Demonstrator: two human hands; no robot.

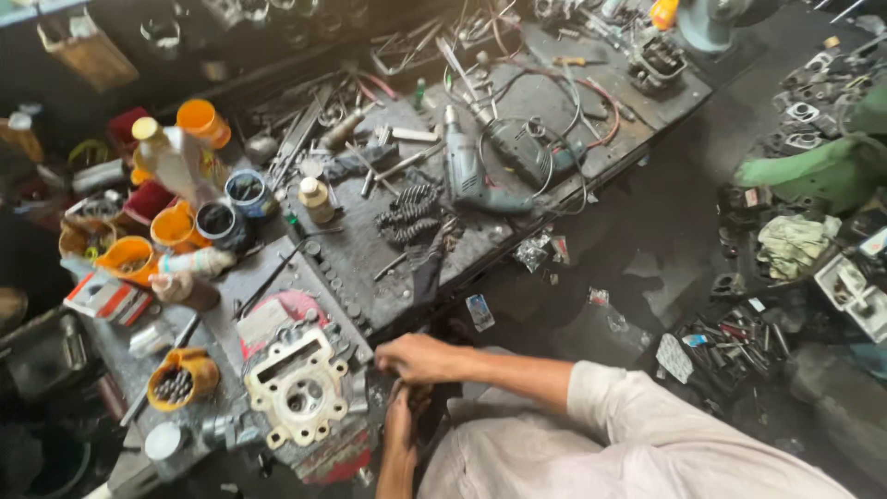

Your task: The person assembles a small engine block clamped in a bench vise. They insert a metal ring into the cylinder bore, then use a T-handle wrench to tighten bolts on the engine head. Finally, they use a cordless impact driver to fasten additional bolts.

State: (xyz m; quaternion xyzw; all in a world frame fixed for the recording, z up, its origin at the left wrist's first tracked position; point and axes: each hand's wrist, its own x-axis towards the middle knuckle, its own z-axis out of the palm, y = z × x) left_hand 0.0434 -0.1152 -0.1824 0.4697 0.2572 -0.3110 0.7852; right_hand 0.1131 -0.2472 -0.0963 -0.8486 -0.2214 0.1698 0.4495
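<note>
The long dark metal workbench (370, 249), greasy and crowded, runs from about 7 o'clock up to 1 o'clock across the view. On it, toward 12 o'clock, lies a grey corded electric drill (471, 176), and near 9 o'clock stands a cluster of orange plastic cups (152, 242). At the bench's near end, around 7 o'clock, sits a pale cast-metal engine cylinder head (297, 388) with a round bore and bolt holes, lying flat on a red-stained rag. It looks heavy, stiff and probably oily, so I judge it best gripped by its outer flanges with both hands, not by the thin gasket faces. Just at its 3 o'clock edge the person's two hands meet over a small dark part (381, 386), too shadowed to identify; it seems light, hard and slick with grease, best taken by its edges. The right hand (418, 359) comes in from 3 o'clock, fingers curled down and pressed together on that part. The left hand (399, 423) rises from 6 o'clock beneath it; whether its fingers pinch or merely steady the part cannot be told.
</note>
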